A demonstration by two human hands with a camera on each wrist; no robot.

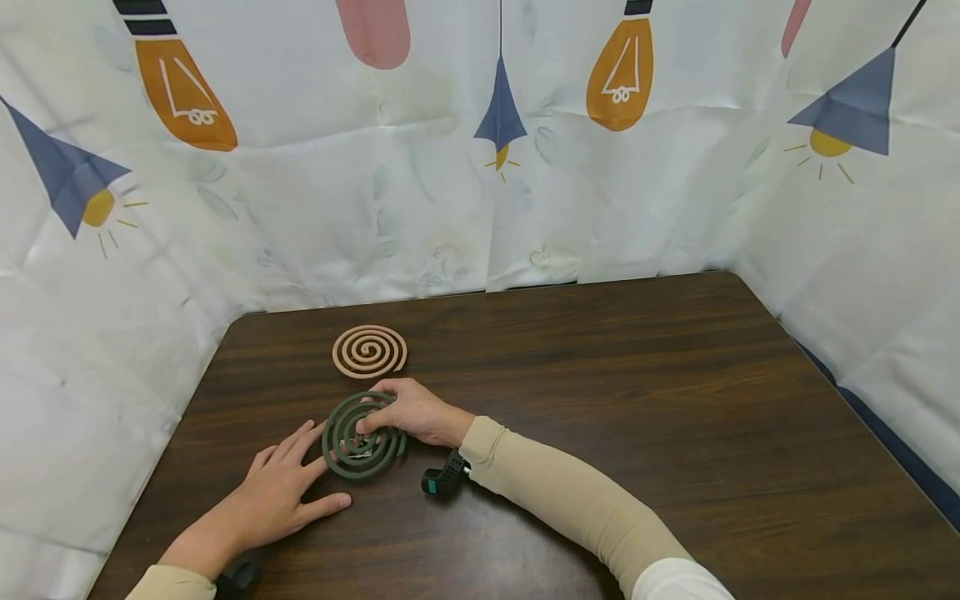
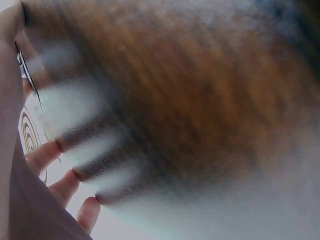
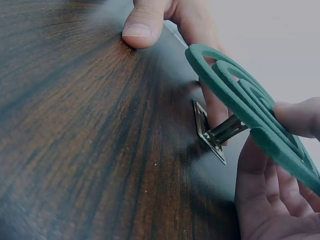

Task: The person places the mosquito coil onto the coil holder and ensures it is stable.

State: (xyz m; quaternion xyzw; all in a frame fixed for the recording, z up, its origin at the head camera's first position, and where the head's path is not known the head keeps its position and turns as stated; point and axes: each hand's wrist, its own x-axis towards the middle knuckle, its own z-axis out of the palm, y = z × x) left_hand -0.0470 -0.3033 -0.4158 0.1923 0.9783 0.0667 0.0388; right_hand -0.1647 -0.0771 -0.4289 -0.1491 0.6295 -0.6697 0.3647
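Note:
A green mosquito coil [image 3: 280, 150] is tilted over the table, with my right hand [image 1: 420, 414] pinching it, thumb on top and fingers beneath. Under its middle, a small metal coil stand [image 3: 229, 131] rises from a flat base on the table and meets the coil's underside. My left hand [image 1: 272, 496] lies spread low on the table to the left, fingers extended. Its index finger reaches under the coil beside the stand's base; the coil partly covers that fingertip. In the left wrist view, several left fingertips [image 2: 42, 156] touch the tabletop.
A tan mosquito coil [image 1: 366, 350] lies flat on the table just beyond the green one. Dark wood tabletop [image 1: 600, 367] extends to the right. Fabric walls [image 1: 450, 217] printed with lamps and bulbs stand along the table's back and sides.

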